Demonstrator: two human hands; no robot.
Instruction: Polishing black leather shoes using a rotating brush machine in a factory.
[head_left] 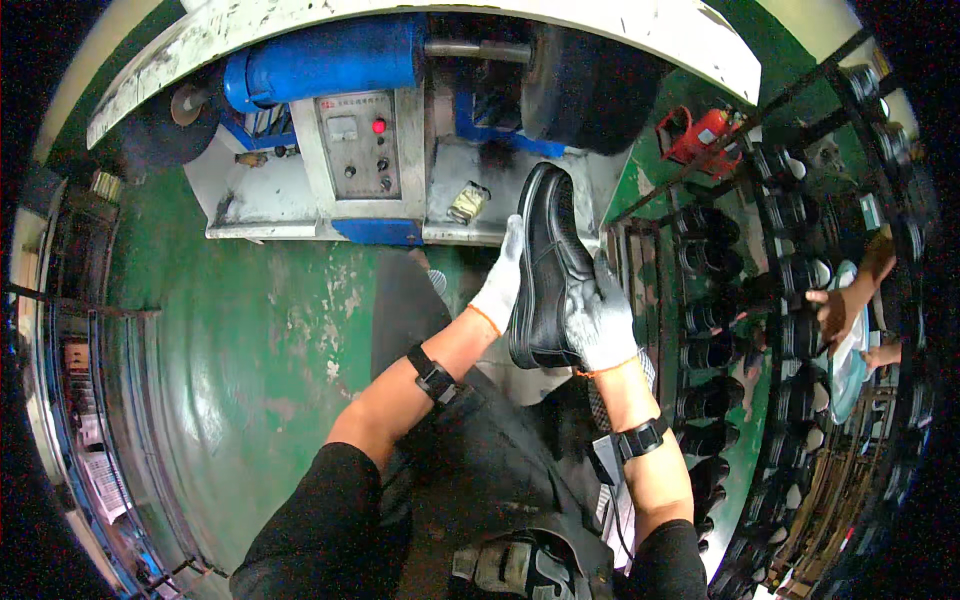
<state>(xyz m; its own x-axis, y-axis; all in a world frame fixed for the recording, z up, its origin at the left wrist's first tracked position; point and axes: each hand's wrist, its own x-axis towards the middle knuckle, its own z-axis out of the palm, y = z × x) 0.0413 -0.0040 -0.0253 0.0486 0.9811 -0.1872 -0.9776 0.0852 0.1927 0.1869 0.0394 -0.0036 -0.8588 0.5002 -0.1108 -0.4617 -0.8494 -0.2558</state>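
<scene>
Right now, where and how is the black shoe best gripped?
Probably by the heel, from the wearer's near side. The black shoe points its toe away toward the machine; the gloved left hand lies against the sole and the gloved right hand covers part of the upper, leaving the heel exposed.

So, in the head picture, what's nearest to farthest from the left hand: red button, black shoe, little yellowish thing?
1. Black shoe: touching the left hand, on its right.
2. Little yellowish thing: ahead, on the white ledge.
3. Red button: farther ahead-left, on the panel.
</scene>
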